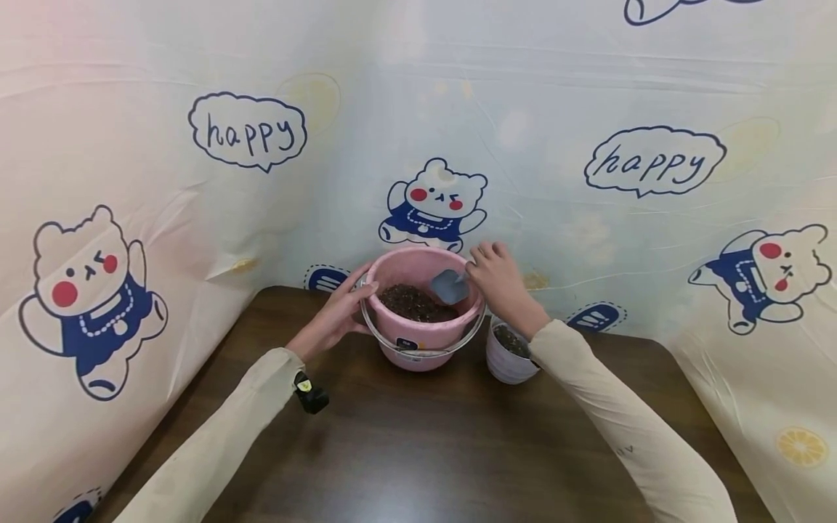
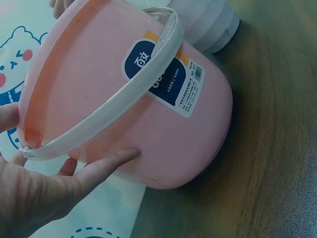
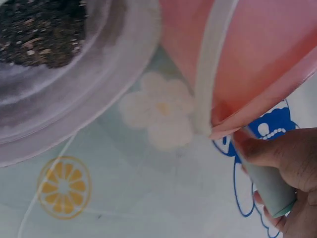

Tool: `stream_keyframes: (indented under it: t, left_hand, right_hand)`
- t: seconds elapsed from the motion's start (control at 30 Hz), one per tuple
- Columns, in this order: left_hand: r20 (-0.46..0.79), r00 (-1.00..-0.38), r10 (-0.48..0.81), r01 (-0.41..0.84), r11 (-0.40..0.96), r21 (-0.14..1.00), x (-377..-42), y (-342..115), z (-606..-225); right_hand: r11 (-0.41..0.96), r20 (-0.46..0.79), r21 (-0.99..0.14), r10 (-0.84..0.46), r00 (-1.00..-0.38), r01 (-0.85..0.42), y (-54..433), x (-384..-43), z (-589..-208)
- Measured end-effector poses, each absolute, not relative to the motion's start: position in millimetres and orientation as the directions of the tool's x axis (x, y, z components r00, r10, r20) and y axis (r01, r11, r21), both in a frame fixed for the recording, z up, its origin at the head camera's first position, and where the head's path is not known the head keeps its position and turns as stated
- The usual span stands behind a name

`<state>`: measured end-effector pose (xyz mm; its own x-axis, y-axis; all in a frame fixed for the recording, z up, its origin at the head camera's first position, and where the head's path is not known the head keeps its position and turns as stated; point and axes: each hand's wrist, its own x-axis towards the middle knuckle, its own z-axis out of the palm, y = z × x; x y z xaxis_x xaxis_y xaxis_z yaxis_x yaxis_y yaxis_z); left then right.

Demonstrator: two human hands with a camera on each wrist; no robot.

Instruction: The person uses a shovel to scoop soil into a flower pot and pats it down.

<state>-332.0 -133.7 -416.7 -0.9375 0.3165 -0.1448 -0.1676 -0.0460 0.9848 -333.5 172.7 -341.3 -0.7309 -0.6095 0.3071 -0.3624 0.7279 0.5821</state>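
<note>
Clock directions take the pail as centre, seen from the head camera. Nearest is the bare table (image 1: 392, 450) at six o'clock. A small black wrist camera (image 1: 311, 396) sits on the left sleeve (image 1: 216, 436) at eight. The left hand (image 1: 332, 319), at nine, holds the pail (image 1: 418, 333) by rim and wall, its digits spread around the side. The pail stands upright on the table, its handle (image 1: 418, 353) hanging toward six, with dark soil (image 1: 415, 303) inside. At four, just beside it, stands a pot (image 1: 511, 365), also holding soil and partly hidden by the right sleeve (image 1: 608, 407). At two, the right hand (image 1: 502, 282) has its fingers wrapped around the trowel; the blade (image 1: 450, 287) is inside the pail's mouth at three, with no soil visible on it. A printed curtain (image 1: 523, 87) hangs at twelve.

The step appears to be scooping; the next move probably calls for tipping the blade into the soil while the pail is braced.
</note>
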Motion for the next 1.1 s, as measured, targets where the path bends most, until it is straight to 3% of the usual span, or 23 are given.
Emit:
stream_keyframes:
  t: [0.3, 0.4, 0.7, 1.1]
  left_hand:
    - [-0.158, -0.934, 0.32, -0.177, -0.031, 0.984, -332, -132, -416]
    - [-0.155, -0.934, 0.32, -0.175, -0.033, 0.984, -334, -131, -414]
    - [-0.16, -0.938, 0.307, -0.181, -0.042, 0.982, -334, -135, -412]
    - [-0.149, -0.937, 0.317, -0.178, -0.065, 0.982, -332, -130, -416]
  right_hand:
    - [0.72, 0.142, 0.601, -0.524, -0.84, -0.347, 137, -351, -358]
    - [0.725, 0.138, 0.61, -0.495, -0.858, -0.319, 135, -356, -359]
    - [0.734, 0.131, 0.565, -0.53, -0.838, -0.376, 131, -362, -357]
    - [0.795, 0.063, 0.332, -0.556, -0.829, -0.508, 140, -367, -364]
